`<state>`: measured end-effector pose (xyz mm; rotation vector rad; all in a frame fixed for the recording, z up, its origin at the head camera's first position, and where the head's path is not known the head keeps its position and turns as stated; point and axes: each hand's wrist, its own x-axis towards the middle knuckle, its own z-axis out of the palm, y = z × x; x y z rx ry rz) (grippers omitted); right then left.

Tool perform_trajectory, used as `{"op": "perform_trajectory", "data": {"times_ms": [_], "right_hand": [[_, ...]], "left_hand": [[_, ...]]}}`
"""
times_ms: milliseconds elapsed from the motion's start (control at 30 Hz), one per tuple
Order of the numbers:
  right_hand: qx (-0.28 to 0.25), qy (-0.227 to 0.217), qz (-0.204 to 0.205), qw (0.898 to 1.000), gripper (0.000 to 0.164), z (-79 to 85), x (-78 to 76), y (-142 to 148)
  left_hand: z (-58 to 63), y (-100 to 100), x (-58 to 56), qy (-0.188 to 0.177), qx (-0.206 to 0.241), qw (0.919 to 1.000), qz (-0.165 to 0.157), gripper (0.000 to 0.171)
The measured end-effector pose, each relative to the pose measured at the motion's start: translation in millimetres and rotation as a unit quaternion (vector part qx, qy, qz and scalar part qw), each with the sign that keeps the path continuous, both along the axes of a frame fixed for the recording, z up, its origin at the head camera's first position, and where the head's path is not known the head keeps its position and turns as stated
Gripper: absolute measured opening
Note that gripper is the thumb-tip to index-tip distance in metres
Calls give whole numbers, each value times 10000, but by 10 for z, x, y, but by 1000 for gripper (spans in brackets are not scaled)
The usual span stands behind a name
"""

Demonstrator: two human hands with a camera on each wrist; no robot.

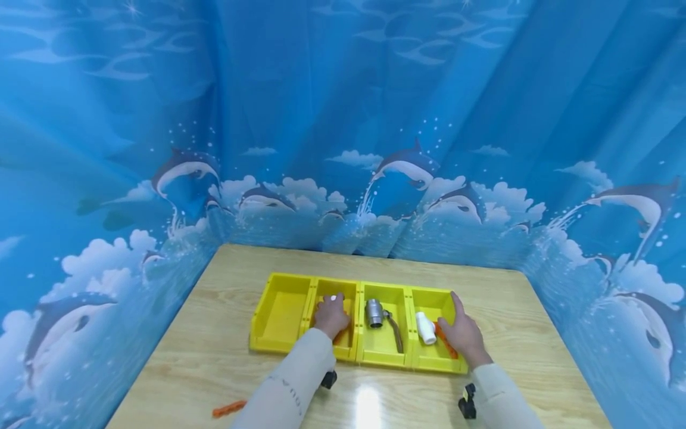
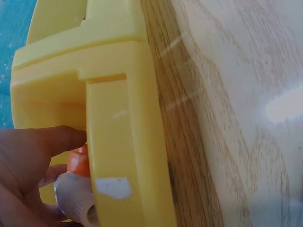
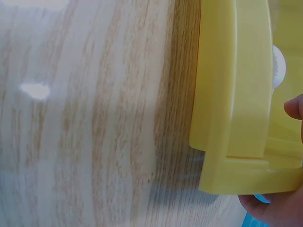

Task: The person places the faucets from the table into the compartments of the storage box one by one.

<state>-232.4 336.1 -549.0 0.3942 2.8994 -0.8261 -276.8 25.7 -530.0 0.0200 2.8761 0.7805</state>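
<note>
My left hand (image 1: 331, 316) reaches into the second compartment from the left of a row of yellow bins (image 1: 409, 357). In the left wrist view its fingers curl round a white plastic fitting (image 2: 75, 196) with an orange part (image 2: 79, 161), partly hidden behind the bin's front wall. At the far right bin, my right hand (image 1: 465, 336) straddles the side wall, thumb inside and other fingers outside, index finger stretched along the edge. Inside that bin, beside the thumb, lie a white plastic fitting (image 1: 426, 329) and an orange handle (image 1: 446, 341).
A metal valve (image 1: 375, 313) with a brown lever (image 1: 395, 333) lies in the third compartment. An orange strip-shaped piece (image 1: 228, 409) lies on the wooden table (image 1: 193, 351) at front left. A blue dolphin-printed curtain (image 1: 300, 119) encloses the table's back and sides.
</note>
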Motion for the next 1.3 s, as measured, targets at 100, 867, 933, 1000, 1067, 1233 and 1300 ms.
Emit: {"op": "perform_trajectory", "data": {"times_ms": [100,867,933,1000,1067,1233,1300], "right_hand": [[8,-18,-12,10000,80,-3,6,-4],[28,-6,15,10000,81,-39,-18,11],[9,-17,7,10000,81,-41,-19,10],[-38,-49,2,10000,81,-35,-14,2],[-69,-71,-8,10000,81,-32,-10,-6],[7,-12,13,10000,81,-18,-9,-9],[56,5,25,10000,80,-15,-9,-2]], "left_hand": [[7,-6,17,-27,41,10000,1,53],[178,-24,125,-109,-238,9990,-368,64],[215,-59,173,-33,-168,9987,-476,65],[251,-95,223,26,-113,9984,-551,66],[282,-123,273,101,-75,9980,-624,66],[344,-155,365,294,-91,9962,-809,66],[366,-163,388,363,-129,9957,-848,66]]}}
